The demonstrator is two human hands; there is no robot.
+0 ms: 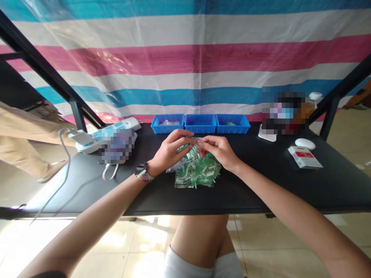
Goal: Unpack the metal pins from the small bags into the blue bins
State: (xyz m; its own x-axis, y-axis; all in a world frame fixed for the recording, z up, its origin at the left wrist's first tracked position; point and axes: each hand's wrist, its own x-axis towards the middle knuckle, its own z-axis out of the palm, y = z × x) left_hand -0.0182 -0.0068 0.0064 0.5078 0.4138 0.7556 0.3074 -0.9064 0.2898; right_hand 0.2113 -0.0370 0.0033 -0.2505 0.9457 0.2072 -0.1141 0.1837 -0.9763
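Observation:
My left hand (169,151) and my right hand (218,150) meet above a heap of small clear plastic bags holding green and silver parts (197,172) on the black table (261,185). Both hands have their fingers curled and pinch one small clear bag (194,141) between them, just above the heap. A watch and a patterned band sit on my left wrist.
Three blue bins (200,123) stand in a row at the table's back. A white device with a cable (87,139) lies at the left. A white mouse (305,143) and a red-and-white box (305,157) lie at the right. A striped tarp hangs behind.

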